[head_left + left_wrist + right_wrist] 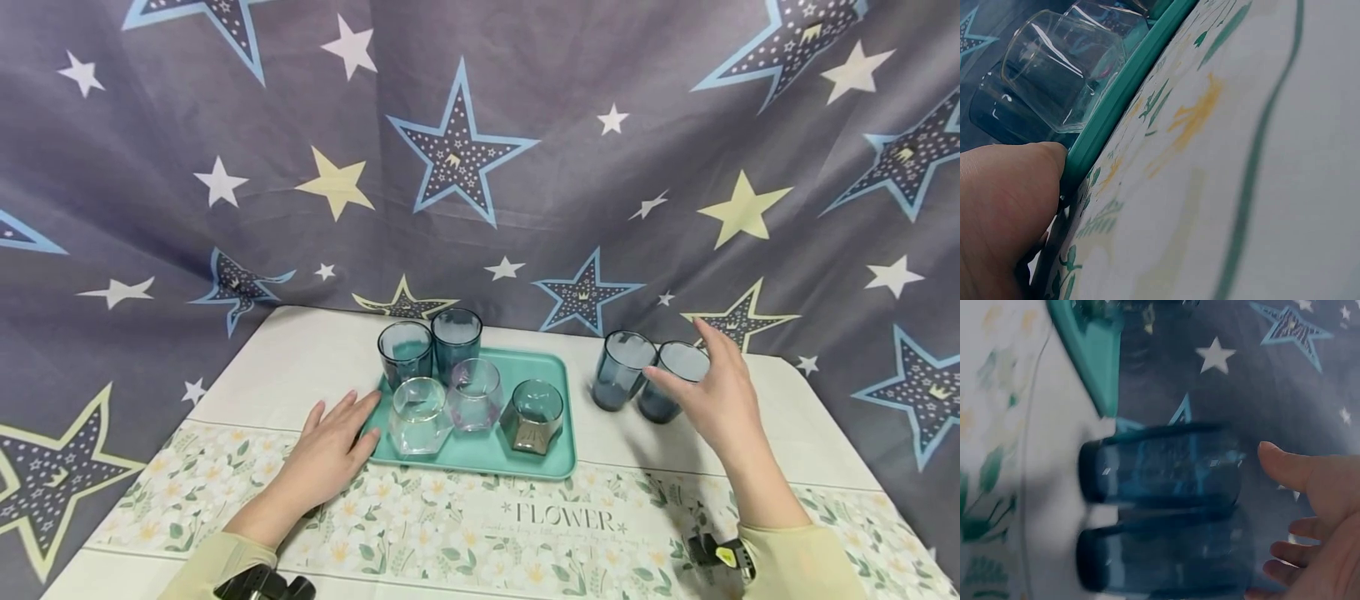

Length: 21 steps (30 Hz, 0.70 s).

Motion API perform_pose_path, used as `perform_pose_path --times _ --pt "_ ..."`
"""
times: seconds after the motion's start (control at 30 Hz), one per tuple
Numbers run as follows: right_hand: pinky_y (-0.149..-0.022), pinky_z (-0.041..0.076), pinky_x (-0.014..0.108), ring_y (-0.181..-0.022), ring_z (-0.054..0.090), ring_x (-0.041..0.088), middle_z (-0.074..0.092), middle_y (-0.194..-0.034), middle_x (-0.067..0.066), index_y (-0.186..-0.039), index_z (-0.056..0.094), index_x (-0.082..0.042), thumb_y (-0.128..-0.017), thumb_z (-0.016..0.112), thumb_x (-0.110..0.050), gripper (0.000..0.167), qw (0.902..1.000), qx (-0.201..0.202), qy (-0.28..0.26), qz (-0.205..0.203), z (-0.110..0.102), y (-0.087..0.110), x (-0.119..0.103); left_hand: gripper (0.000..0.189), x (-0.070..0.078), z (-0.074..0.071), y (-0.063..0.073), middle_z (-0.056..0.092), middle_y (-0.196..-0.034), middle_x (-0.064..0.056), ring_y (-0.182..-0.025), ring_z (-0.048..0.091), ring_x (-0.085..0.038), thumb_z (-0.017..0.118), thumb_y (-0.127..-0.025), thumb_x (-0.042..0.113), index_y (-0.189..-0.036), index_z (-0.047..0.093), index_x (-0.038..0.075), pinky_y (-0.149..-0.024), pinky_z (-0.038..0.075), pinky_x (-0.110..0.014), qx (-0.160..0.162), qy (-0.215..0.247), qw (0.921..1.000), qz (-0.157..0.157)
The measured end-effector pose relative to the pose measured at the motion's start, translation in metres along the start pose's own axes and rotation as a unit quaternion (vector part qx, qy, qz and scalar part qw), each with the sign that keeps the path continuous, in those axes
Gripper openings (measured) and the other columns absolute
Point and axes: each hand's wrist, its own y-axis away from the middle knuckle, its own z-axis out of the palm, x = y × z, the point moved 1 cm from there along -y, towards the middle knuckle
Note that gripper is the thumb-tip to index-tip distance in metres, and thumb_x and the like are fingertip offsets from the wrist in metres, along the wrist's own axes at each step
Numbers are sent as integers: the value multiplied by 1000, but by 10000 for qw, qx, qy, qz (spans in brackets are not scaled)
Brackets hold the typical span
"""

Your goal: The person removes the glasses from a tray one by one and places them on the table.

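Note:
My left hand rests against the left edge of a teal tray, its fingers fairly straight. In the left wrist view the thumb lies at the tray's rim, and the other fingers are mostly hidden. My right hand is spread, thumb and fingers apart, by the rim of a blue glass. A second blue glass stands upright beside it on its left. In the right wrist view the fingers are apart from both glasses' rims, holding nothing.
On the tray stand two blue glasses at the back, a clear glass, a pinkish glass and a grey-brown glass. A floral cloth strip crosses the white table. Behind hangs a star-patterned curtain.

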Motion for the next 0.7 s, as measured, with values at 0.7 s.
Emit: perform_pose_path --times 0.7 --pt "-123 34 71 -158 38 47 37 -173 24 -175 32 -12 -94 92 -36 104 9940 -542 -369 -880 40 -7 -110 59 -2 1 0 48 -169 -20 -160 36 -47 61 -115 26 -167 47 2 -128 8 -75 21 60 10000 8"
